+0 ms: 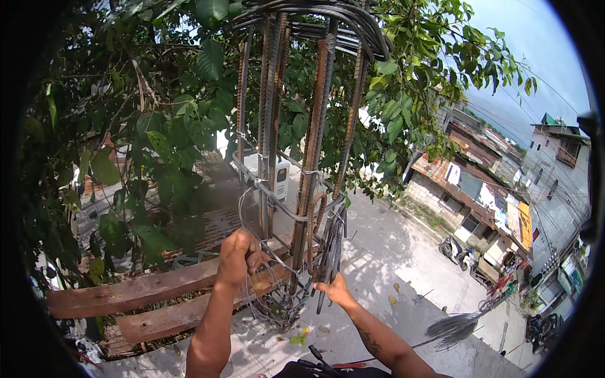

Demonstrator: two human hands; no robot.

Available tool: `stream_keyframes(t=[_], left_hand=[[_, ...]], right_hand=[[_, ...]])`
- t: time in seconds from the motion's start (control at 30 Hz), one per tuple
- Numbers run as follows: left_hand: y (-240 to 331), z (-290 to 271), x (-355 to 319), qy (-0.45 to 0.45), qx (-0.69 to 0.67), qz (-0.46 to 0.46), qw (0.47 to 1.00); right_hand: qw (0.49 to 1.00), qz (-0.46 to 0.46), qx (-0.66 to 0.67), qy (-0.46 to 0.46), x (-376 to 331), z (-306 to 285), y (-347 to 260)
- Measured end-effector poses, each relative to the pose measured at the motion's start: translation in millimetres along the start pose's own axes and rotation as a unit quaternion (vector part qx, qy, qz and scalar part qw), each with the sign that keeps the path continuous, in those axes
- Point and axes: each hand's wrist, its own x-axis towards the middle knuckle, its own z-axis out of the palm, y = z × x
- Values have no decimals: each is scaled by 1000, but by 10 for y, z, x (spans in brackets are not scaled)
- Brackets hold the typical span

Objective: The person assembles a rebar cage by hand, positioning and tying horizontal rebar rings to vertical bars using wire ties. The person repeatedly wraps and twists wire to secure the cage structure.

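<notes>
In front of me stands a column cage of ribbed, rusty reinforcing bars, tied to a steel stirrup with thin wire. My left hand is closed at the cage's left side on tie wire that loops up toward a knot on the stirrup. Loose wire hangs tangled below that hand around the foot of the cage. On the right, my right hand grips the lower part of a bundle of thin dark steel rods; its fingers are partly hidden behind them.
Coiled stirrups ring the cage's top. Wooden planks run at left under leafy branches. A white boxy unit is behind the bars. A broom lies right, with a parked motorcycle and houses beyond.
</notes>
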Motion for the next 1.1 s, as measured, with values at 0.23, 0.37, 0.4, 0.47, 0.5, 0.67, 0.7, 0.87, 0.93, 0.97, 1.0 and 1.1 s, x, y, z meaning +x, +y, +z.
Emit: stream_keyframes(t=[0.23, 0.37, 0.4, 0.47, 0.5, 0.67, 0.7, 0.87, 0.93, 0.97, 1.0, 1.1], left_hand=[[-86, 225, -867, -49, -32, -1, 998], [-154, 417, -1052, -44, -32, -59, 997], [-178, 489, -1058, -54, -25, -62, 996], [-216, 649, -1032, -62, 9, -38, 997], [-242, 750, -997, -60, 36, -14, 997], [-359, 1244, -730, -49, 278, 145, 948], [-397, 1365, -693, -47, 297, 147, 942], [-728, 1851, -599, -53, 301, 108, 946], [-895, 1970, -538, -62, 247, 85, 963], [-968, 2010, -492, -64, 221, 86, 969], [-1032, 2050, -446, -41, 174, 85, 980], [-1109, 2083, -339, 8, 167, -1, 986]], right_hand=[[976, 128, -159, 76, -247, 204, -410], [929, 15, -317, 192, -364, 178, -796], [922, -61, -306, 227, -418, 122, -880], [946, -133, -211, 205, -538, 0, -1015], [973, -126, -128, 146, -621, -63, -1054], [973, -195, 118, 27, -984, 7, -953], [971, -184, 149, 34, -1032, 74, -893], [965, -111, 191, 140, -1056, -14, -526], [968, -68, 208, 123, -976, -257, -408], [969, -62, 208, 121, -921, -391, -359], [985, -47, 145, 82, -882, -587, -303], [983, -71, 161, -55, -733, -954, -179]])
